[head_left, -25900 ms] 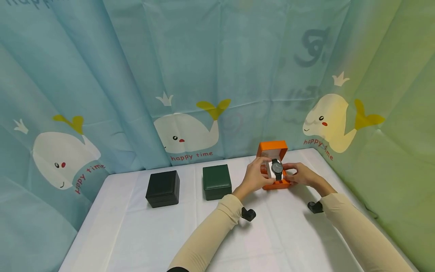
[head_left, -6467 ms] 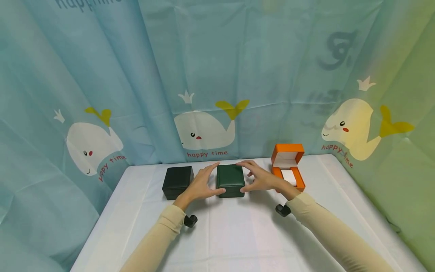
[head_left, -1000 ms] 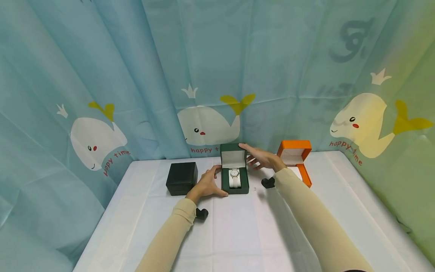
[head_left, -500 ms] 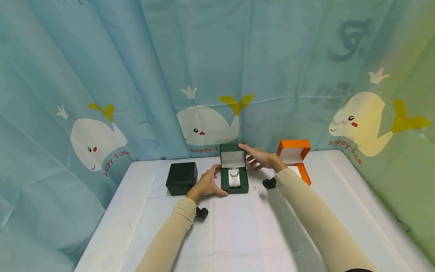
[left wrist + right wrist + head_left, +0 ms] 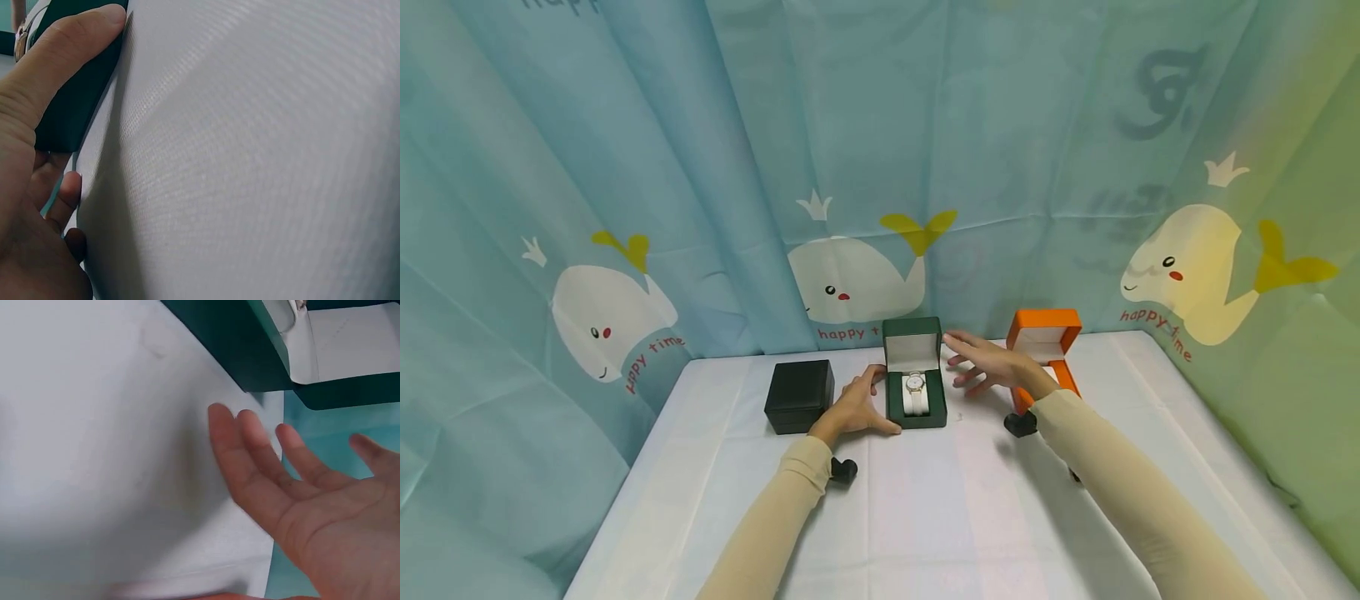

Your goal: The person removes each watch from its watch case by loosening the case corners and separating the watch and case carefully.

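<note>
A green watch box [image 5: 916, 421] stands with its lid [image 5: 912, 343] raised on the table. Inside it, a watch [image 5: 914, 390] with a pale strap sits round a white cushion. My left hand [image 5: 855, 405] holds the box at its left side, thumb at the front corner and fingers further back. In the left wrist view the thumb [image 5: 69, 50] lies against the green wall. My right hand [image 5: 992, 364] hovers right of the box, fingers spread and holding nothing. The right wrist view shows its fingertips apart from the green box [image 5: 250, 356].
Left of my left hand stands a closed black box [image 5: 799, 397]. At the right is an orange watch box [image 5: 1043, 321] with its lid up, partly hidden by my right arm. A printed curtain [image 5: 1000, 167] hangs behind the table [image 5: 910, 517].
Over the last half second my right hand left the raised lid, moving right. The green box was closed 6.5 s ago. The dark watch seen earlier at the orange box is out of sight.
</note>
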The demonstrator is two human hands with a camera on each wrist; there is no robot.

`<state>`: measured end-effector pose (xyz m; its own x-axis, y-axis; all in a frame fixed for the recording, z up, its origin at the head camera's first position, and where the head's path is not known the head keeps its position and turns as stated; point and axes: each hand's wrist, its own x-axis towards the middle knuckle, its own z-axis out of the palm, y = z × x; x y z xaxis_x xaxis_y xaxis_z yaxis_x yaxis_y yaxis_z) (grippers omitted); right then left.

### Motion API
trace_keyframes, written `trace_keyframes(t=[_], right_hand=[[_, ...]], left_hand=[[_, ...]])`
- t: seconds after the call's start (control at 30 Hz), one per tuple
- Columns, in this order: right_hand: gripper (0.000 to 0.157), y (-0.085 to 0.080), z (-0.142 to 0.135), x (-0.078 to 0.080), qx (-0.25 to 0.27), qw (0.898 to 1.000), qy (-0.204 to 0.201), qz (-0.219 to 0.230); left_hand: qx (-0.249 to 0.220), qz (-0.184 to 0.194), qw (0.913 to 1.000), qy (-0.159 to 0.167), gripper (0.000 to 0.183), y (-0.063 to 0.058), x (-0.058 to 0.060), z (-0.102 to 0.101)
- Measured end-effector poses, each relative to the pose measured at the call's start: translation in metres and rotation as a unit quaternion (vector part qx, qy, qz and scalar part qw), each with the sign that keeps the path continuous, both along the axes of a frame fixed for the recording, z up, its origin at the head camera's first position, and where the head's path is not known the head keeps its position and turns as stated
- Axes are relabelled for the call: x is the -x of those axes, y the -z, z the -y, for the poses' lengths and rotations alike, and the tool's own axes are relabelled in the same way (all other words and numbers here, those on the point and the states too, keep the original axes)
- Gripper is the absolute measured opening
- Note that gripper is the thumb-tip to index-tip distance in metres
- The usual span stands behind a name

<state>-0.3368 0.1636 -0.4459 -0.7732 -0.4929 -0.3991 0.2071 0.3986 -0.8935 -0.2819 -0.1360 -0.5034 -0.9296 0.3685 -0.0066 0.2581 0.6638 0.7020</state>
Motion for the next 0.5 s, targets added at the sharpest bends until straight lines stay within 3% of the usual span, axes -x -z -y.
trace_keyframes(t=[0.17,0.5], right_hand=[[0.085,0.005,-0.005,-0.015,0.034,0.999,-0.002,-0.007],[0.077,0.017,0.004,-0.039,0.087,0.996,0.033,-0.005]], left_hand=[[0.0,0.001,1.0,-0.002,0.109,0.001,0.001,-0.001],[0.003,0.008,0.9999,-0.008,0.109,0.003,0.002,0.0]])
